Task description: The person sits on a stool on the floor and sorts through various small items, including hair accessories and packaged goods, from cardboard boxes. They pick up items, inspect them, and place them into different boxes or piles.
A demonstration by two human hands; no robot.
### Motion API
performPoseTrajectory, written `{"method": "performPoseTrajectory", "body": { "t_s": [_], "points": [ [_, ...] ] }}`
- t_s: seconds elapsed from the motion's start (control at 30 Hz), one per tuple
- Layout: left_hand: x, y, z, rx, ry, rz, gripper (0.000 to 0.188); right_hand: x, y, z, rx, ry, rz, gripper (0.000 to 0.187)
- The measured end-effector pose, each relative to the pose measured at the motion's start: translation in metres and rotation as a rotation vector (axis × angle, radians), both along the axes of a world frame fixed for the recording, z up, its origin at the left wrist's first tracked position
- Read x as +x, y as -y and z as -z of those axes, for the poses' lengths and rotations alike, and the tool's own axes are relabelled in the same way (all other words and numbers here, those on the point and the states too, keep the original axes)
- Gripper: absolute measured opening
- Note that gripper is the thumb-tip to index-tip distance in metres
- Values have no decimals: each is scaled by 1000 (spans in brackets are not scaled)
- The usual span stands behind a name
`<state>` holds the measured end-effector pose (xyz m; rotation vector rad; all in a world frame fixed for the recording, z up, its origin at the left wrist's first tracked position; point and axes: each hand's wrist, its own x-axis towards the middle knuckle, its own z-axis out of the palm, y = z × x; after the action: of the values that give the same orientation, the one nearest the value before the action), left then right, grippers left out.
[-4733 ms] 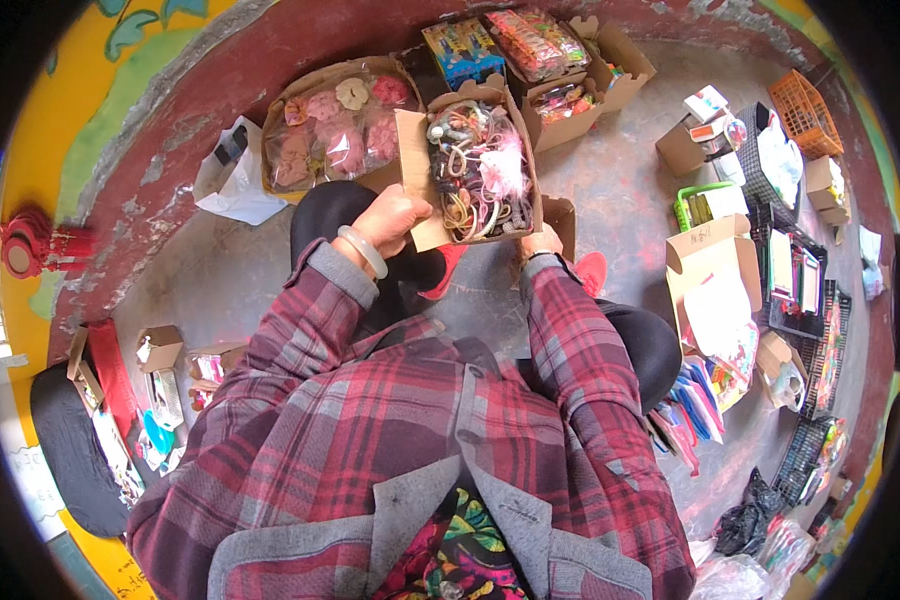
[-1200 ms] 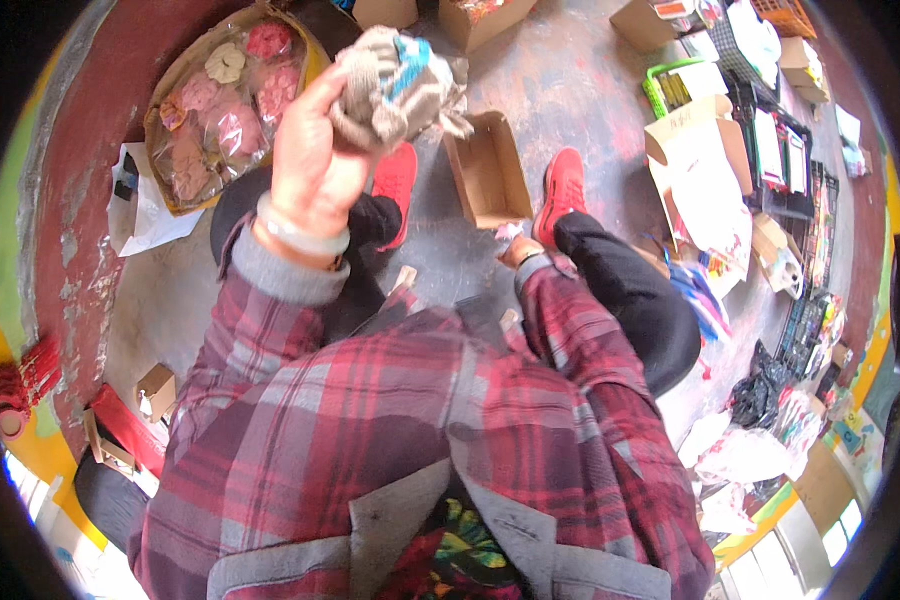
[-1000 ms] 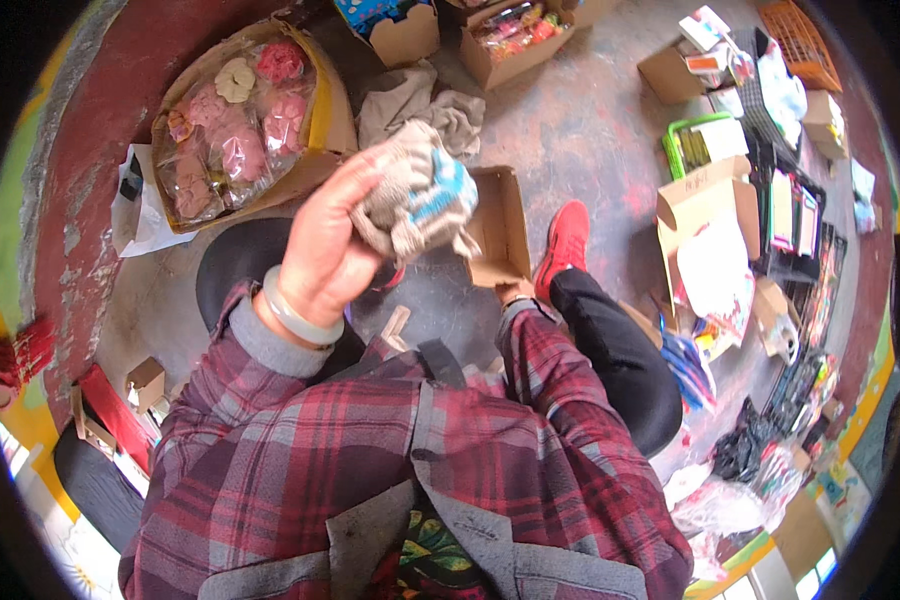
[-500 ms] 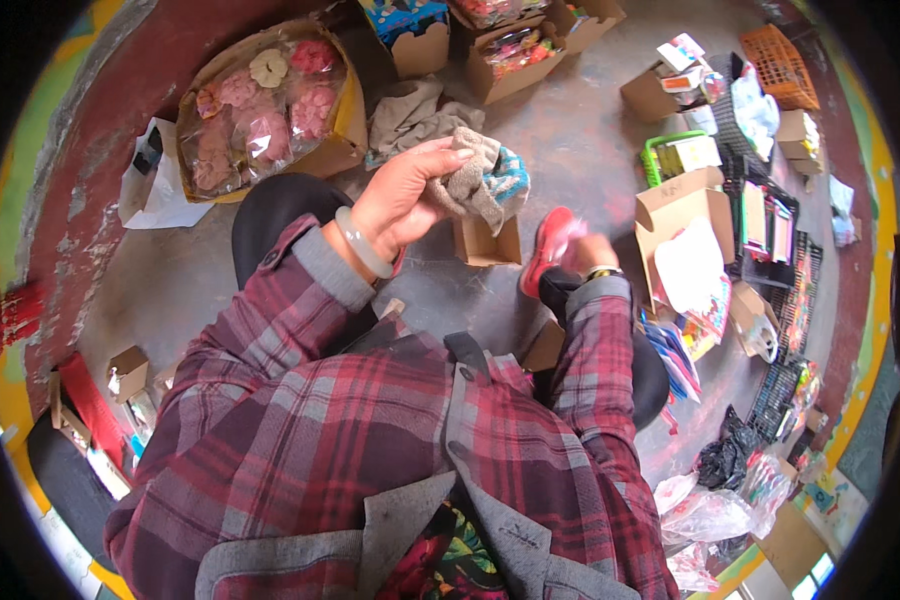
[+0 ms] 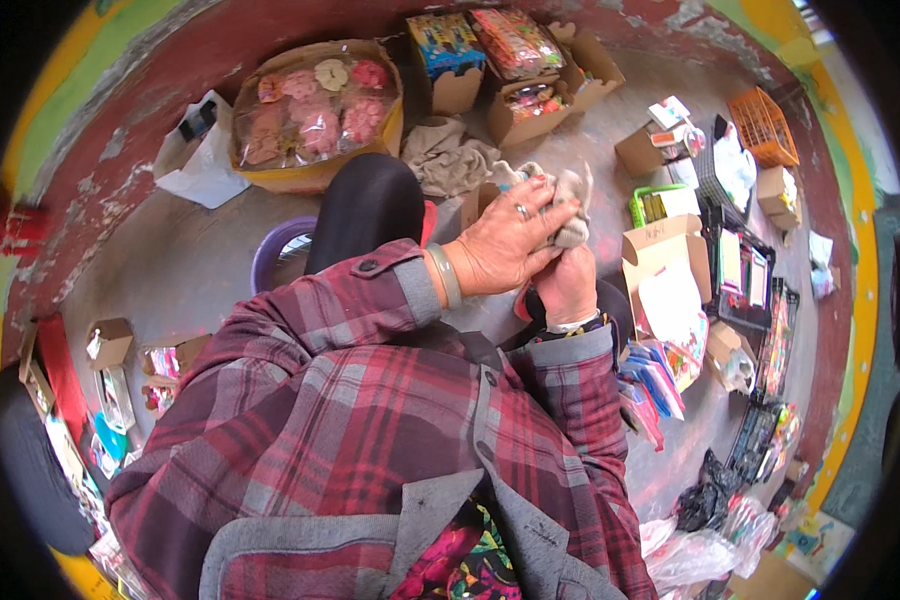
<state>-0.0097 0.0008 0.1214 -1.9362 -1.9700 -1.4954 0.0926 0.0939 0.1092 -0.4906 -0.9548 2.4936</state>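
Note:
A beige-grey cloth [image 5: 573, 200] is bunched between my two hands in front of my knees. My left hand [image 5: 500, 240], with a pale bangle and a ring, lies across the cloth with its fingers curved over it. Just below and to the right, my right hand [image 5: 568, 285] is closed at the lower end of the same cloth; its fingers are partly hidden by the left hand. Between my knees, only a sliver of a red shoe [image 5: 522, 302] shows beneath the hands. A larger crumpled beige cloth [image 5: 448, 155] lies on the floor beyond my left knee.
A large box of wrapped pink flowers [image 5: 315, 105] stands far left, beside a white bag [image 5: 200, 150]. Cardboard boxes of colourful packets [image 5: 530, 105] stand ahead. To the right are an orange basket [image 5: 763, 127], an open carton [image 5: 667, 245] and black crates [image 5: 740, 265]. A purple basin [image 5: 273, 255] sits by my left leg.
My left hand has carried the cloth to the right and turned palm down over it. My right hand has come up from beside the red shoe to meet it. The view has shifted.

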Motion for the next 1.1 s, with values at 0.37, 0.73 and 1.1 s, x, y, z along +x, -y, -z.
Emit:
{"method": "performPoseTrajectory", "body": {
  "t_s": [0.37,0.73,1.1],
  "points": [
    [-19,5,28,-3,-148,-96,42,-23,4,2,95,-239,55,36],
    [-30,5,75,-68,1690,27,9,-7,-38,40,784,88,490,26],
    [-31,8,64,-162,1034,-84,39,-23,11,26,1825,630,-251,36]
  ]
}}
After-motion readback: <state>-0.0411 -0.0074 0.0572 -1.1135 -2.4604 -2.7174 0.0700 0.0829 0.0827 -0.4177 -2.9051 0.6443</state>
